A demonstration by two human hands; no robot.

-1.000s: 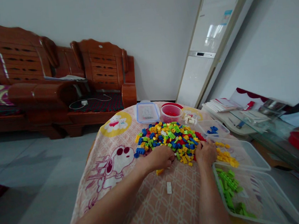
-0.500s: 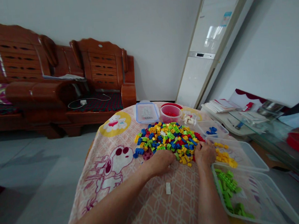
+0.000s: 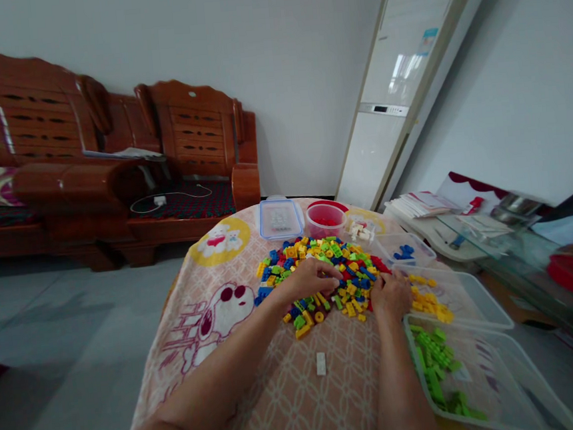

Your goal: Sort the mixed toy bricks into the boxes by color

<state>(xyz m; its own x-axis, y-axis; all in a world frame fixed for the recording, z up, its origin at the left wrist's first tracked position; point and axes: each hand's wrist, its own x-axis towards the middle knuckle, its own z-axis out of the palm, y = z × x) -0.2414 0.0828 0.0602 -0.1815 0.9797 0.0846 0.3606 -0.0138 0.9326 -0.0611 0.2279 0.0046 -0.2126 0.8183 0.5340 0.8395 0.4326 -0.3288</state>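
A heap of toy building bricks [image 3: 354,266] in yellow, green, blue and red covers the middle of the round table. My left hand [image 3: 313,278] reaches over the heap, its fingers bent, with a small gap between thumb and forefinger at the bricks. At the heap's right edge, my right hand [image 3: 392,294] is closed with its fingertips pointing down. What it holds, if anything, is hidden. A single white brick [image 3: 321,364] lies apart on the tablecloth, nearer to me.
Along the right stand clear plastic boxes with green bricks [image 3: 437,362], yellow bricks [image 3: 429,303] and blue bricks [image 3: 404,252]. At the back are a tub with red pieces [image 3: 326,219], a blue-rimmed box [image 3: 280,218] and small white pieces [image 3: 360,231]. A glass shelf [image 3: 510,249] adjoins the right side.
My left hand has moved forward and up over the heap. Several bricks now show at the heap's near edge, below that hand. My right hand has stayed nearly in place.
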